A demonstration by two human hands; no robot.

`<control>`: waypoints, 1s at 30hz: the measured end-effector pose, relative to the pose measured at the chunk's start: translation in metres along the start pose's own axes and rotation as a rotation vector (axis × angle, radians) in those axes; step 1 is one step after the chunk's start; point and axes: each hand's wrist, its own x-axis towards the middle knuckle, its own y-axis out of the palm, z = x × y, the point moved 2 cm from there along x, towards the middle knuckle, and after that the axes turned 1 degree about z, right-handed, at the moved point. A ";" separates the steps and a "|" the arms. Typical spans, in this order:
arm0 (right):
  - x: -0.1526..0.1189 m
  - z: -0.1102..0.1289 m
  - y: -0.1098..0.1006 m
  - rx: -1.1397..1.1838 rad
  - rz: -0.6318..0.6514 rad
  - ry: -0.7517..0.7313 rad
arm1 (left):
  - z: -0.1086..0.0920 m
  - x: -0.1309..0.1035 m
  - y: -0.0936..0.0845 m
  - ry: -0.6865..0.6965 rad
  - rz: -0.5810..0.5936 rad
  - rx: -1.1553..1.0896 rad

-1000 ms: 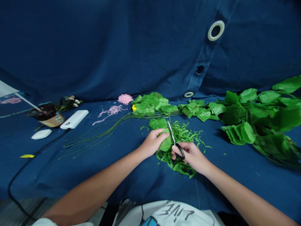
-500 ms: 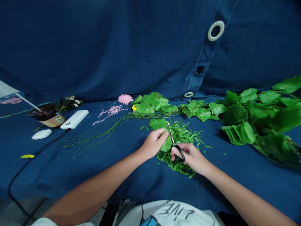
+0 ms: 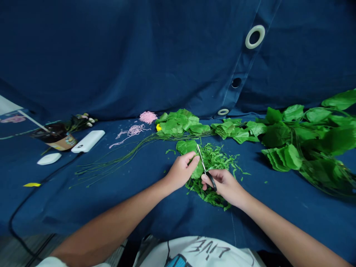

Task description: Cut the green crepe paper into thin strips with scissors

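Observation:
My left hand (image 3: 183, 168) pinches a green leaf (image 3: 197, 170) between thumb and fingers. Black-handled scissors (image 3: 201, 159) are gripped in my right hand (image 3: 222, 183), their blades pointing away from me along the leaf's right edge. The blades look closed or nearly so. Beneath both hands spreads a heap of thin green clippings (image 3: 218, 159). Another rounded green leaf (image 3: 185, 147) lies just beyond my left fingertips.
Stacked green leaves (image 3: 179, 121) lie behind, with long thin stems (image 3: 119, 155) reaching left. Leafy vines (image 3: 314, 137) fill the right side. Pink shreds (image 3: 148, 117), a white power bank (image 3: 88, 141) with a black cable (image 3: 27, 200), and a dark cup (image 3: 59, 138) are at left.
The scissor blades have come together along the leaf's edge, and my right hand has shifted slightly left. My left hand keeps its hold on the leaf.

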 end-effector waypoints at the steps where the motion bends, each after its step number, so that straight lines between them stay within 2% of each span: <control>1: 0.000 0.000 0.000 0.004 -0.002 0.006 | 0.000 0.000 0.000 -0.001 0.008 -0.003; 6: 0.000 0.004 0.001 0.088 -0.009 0.014 | 0.000 0.001 0.000 -0.007 0.013 -0.061; 12: -0.003 0.012 -0.001 0.128 0.078 -0.013 | 0.002 0.001 -0.001 -0.025 -0.012 -0.123; 20: -0.002 0.009 0.001 0.101 0.061 -0.029 | 0.000 0.000 -0.002 0.021 -0.025 0.013; 30: 0.000 0.002 0.002 0.082 0.033 -0.035 | -0.001 -0.001 0.000 0.035 -0.012 0.041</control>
